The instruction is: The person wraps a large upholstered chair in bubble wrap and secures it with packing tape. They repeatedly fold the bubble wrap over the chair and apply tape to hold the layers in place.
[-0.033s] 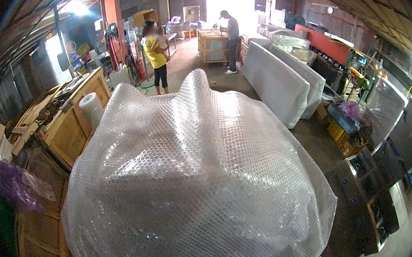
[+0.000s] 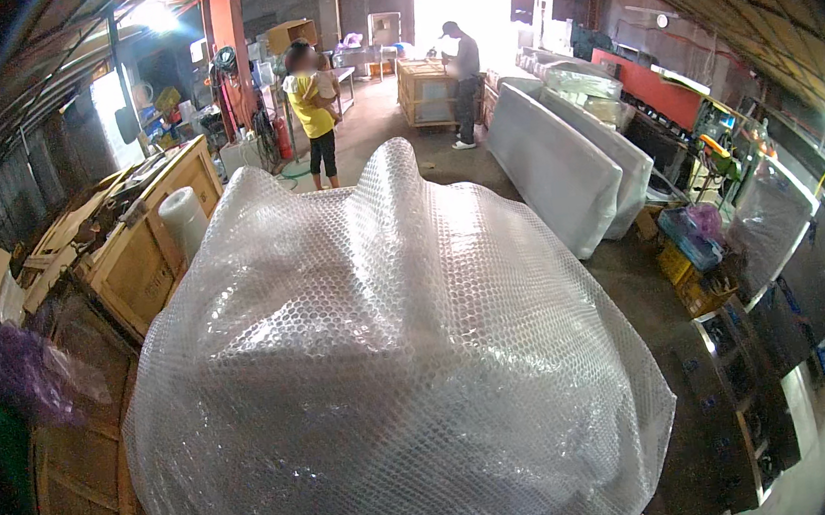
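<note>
A large sheet of clear bubble wrap [image 2: 393, 360] fills the middle and lower part of the head view. It drapes loosely over something bulky, with two raised folds at its far edge and wrinkles down its face. What lies beneath is hidden. Neither of my hands can be made out; the wrap covers the place where my forearms would come in. A tiny brownish spot shows at the wrap's lower right edge, too small to identify.
Wooden crates [image 2: 154, 239], a white roll [image 2: 184, 221] and purple plastic [image 2: 27, 368] line the left. White wrapped panels [image 2: 559, 172] lean at right, near a yellow crate [image 2: 686, 279]. A person in yellow [image 2: 311, 107] carries a child; another person [image 2: 464, 76] stands by a far crate [image 2: 427, 93].
</note>
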`<action>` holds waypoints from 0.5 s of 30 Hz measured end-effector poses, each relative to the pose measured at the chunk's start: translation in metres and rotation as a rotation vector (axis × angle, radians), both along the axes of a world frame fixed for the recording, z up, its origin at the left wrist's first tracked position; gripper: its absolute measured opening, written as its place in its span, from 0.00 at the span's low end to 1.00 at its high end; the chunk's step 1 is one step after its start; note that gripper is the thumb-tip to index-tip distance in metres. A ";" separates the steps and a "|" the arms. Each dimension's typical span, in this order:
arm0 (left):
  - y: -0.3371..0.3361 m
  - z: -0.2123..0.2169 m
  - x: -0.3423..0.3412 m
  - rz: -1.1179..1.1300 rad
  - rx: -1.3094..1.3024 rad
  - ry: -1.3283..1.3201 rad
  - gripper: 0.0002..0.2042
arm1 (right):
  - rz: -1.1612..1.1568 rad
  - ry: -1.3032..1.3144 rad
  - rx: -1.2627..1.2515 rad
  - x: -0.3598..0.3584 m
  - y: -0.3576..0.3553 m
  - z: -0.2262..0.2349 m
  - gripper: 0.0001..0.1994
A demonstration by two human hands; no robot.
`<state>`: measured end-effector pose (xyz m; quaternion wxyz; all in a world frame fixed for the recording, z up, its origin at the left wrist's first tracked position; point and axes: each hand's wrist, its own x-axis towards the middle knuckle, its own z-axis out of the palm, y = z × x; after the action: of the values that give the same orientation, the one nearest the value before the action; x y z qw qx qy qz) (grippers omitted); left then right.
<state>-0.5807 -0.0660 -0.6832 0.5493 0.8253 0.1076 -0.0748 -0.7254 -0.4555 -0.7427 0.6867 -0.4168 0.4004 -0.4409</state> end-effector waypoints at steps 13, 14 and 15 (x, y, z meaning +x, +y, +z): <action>0.087 -0.045 0.093 0.144 0.219 0.067 0.25 | -0.019 -0.081 -0.074 0.078 -0.016 -0.005 0.29; 0.094 -0.049 0.098 0.154 0.235 0.067 0.25 | -0.008 -0.100 -0.085 0.083 -0.020 -0.010 0.29; 0.102 -0.053 0.101 0.162 0.253 0.072 0.25 | 0.008 -0.116 -0.097 0.088 -0.025 -0.018 0.29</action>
<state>-0.4800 0.0365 -0.7364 0.4411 0.8732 0.2021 -0.0458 -0.6376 -0.4802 -0.7603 0.6894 -0.4249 0.3363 -0.4806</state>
